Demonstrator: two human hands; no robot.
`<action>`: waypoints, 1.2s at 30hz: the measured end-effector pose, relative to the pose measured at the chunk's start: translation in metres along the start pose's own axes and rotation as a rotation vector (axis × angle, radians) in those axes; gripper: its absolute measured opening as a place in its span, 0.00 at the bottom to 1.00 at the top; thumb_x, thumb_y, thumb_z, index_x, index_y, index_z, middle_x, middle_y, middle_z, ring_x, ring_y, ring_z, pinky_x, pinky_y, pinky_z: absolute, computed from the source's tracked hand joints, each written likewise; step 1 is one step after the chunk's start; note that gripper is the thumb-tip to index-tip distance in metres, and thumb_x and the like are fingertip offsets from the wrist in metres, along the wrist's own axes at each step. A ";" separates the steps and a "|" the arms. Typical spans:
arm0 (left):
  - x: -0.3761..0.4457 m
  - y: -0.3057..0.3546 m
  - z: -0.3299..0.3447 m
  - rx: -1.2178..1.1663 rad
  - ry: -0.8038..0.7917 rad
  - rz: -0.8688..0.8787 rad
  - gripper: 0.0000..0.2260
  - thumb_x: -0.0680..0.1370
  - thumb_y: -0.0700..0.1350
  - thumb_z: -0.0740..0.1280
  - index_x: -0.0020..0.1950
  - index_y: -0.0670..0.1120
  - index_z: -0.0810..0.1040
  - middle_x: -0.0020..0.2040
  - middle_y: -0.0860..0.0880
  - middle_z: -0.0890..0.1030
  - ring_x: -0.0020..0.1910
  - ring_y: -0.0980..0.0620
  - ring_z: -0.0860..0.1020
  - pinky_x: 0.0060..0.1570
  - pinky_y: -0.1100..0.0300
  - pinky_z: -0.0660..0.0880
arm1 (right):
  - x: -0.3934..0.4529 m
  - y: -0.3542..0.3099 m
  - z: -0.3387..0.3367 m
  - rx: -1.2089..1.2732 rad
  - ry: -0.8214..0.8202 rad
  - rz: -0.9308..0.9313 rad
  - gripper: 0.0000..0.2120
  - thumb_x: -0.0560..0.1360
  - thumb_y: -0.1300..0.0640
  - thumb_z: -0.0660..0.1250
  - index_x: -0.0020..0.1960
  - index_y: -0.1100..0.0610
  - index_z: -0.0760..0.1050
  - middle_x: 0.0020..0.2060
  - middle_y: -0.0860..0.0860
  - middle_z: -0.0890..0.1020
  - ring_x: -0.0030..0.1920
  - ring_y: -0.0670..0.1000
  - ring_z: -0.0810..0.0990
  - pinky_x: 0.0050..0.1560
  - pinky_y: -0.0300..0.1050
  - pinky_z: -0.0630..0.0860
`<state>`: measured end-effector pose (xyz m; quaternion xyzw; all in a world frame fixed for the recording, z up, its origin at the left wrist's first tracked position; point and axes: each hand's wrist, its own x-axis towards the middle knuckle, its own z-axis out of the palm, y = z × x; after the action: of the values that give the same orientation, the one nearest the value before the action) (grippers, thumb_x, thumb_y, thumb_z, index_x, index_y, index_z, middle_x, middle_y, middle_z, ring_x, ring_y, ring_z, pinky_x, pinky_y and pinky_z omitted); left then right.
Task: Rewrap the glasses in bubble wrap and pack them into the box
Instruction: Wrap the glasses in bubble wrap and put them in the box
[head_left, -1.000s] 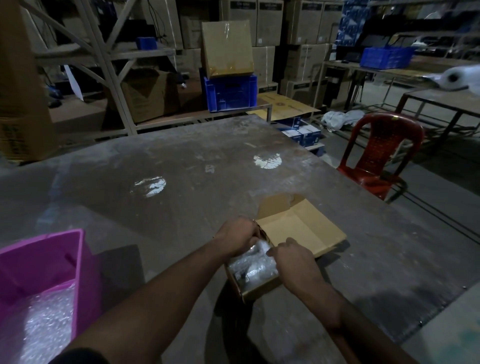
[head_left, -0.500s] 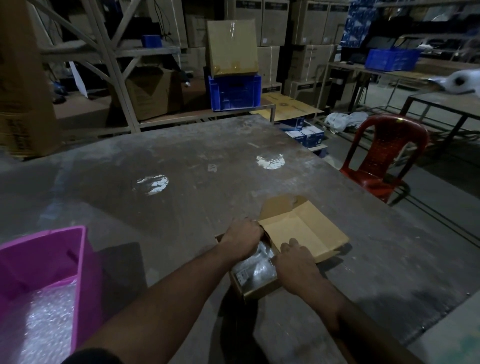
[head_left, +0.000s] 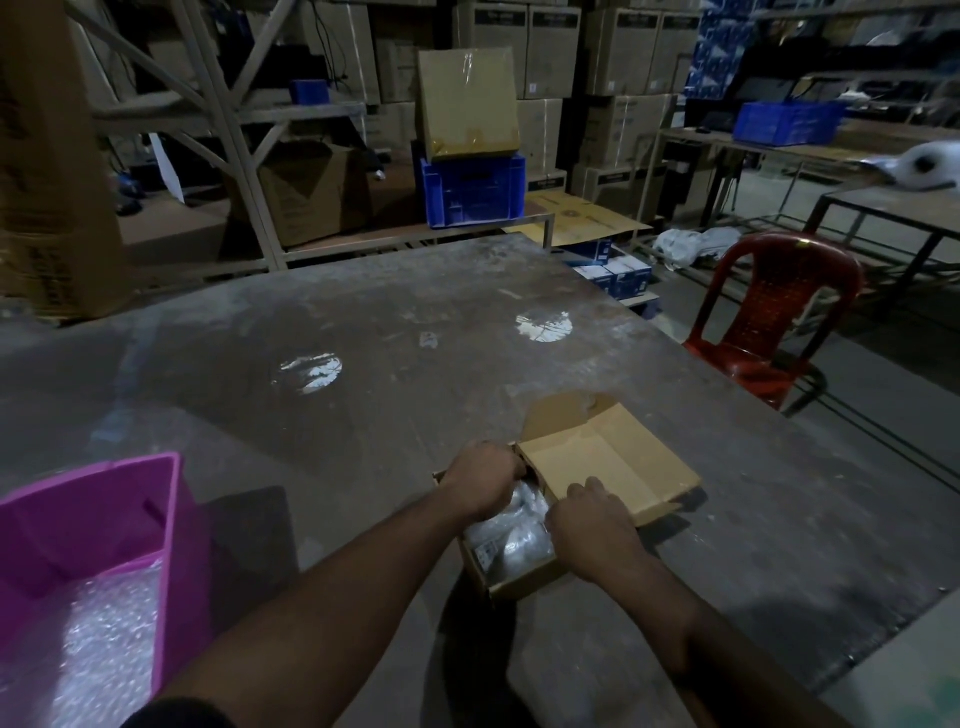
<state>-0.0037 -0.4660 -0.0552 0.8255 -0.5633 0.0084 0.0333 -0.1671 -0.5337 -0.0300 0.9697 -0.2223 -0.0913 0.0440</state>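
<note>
A small cardboard box (head_left: 524, 584) sits on the table's near side with its lid (head_left: 613, 462) folded open to the right. A bundle of glasses in bubble wrap (head_left: 511, 535) lies inside it, a small label showing at its near end. My left hand (head_left: 485, 480) curls over the bundle's far end at the box's back wall. My right hand (head_left: 592, 519) curls over the bundle's right side, next to the lid hinge. The fingertips of both hands are hidden inside the box.
A pink plastic bin (head_left: 104, 499) holding loose bubble wrap (head_left: 98, 639) stands at the near left. The grey table (head_left: 363, 338) stretches ahead with two shiny patches. A red plastic chair (head_left: 774, 317) stands off the right edge. Shelving and stacked cartons fill the back.
My left hand has edged slightly toward the lid. Both hands stay on the wrapped bundle inside the box, which has not moved.
</note>
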 end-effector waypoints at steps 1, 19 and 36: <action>-0.001 -0.002 -0.001 -0.056 0.007 -0.033 0.15 0.78 0.41 0.65 0.61 0.54 0.83 0.59 0.49 0.84 0.56 0.47 0.81 0.56 0.52 0.76 | 0.000 0.002 -0.001 0.057 0.040 0.013 0.12 0.79 0.54 0.62 0.60 0.53 0.79 0.56 0.53 0.78 0.59 0.54 0.71 0.54 0.48 0.72; -0.014 -0.007 -0.007 -0.315 -0.025 -0.206 0.10 0.78 0.46 0.70 0.58 0.54 0.84 0.56 0.52 0.86 0.55 0.50 0.83 0.48 0.61 0.72 | 0.024 -0.013 -0.001 -0.099 0.121 -0.119 0.16 0.79 0.60 0.60 0.65 0.53 0.75 0.59 0.54 0.79 0.65 0.57 0.68 0.55 0.51 0.68; -0.011 -0.006 -0.018 -0.224 -0.177 -0.041 0.15 0.76 0.48 0.70 0.60 0.62 0.82 0.59 0.55 0.84 0.59 0.49 0.81 0.60 0.54 0.76 | 0.030 -0.014 -0.007 -0.182 0.093 -0.068 0.17 0.81 0.57 0.56 0.68 0.55 0.73 0.65 0.57 0.71 0.67 0.59 0.65 0.59 0.53 0.66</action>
<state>-0.0020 -0.4525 -0.0377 0.8255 -0.5444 -0.1283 0.0755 -0.1333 -0.5342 -0.0298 0.9719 -0.1776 -0.0676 0.1389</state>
